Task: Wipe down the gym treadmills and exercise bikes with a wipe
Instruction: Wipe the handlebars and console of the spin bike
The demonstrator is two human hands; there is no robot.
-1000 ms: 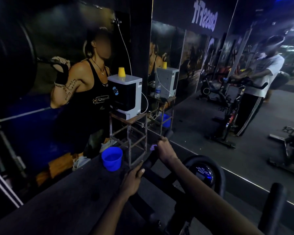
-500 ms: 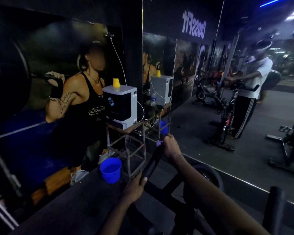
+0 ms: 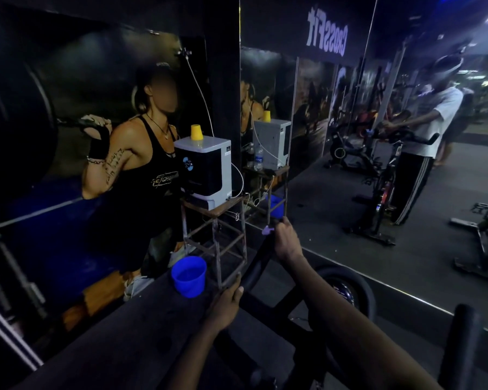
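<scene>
Our right hand [image 3: 286,240] curls round the top of the bike handlebar [image 3: 257,261], clamping a purple wipe [image 3: 267,229] that pokes out at its ten o'clock. Our left hand [image 3: 226,304] grips the same bar lower, at seven o'clock.

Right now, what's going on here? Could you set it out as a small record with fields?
Place: dim gym, mirror wall ahead
Machine: exercise bike with a black handlebar
Right hand: grips the handlebar's far end, purple wipe showing beside the fingers
Left hand: holds the handlebar lower down
Nearby: blue bucket beside a metal stand bearing a water purifier
</scene>
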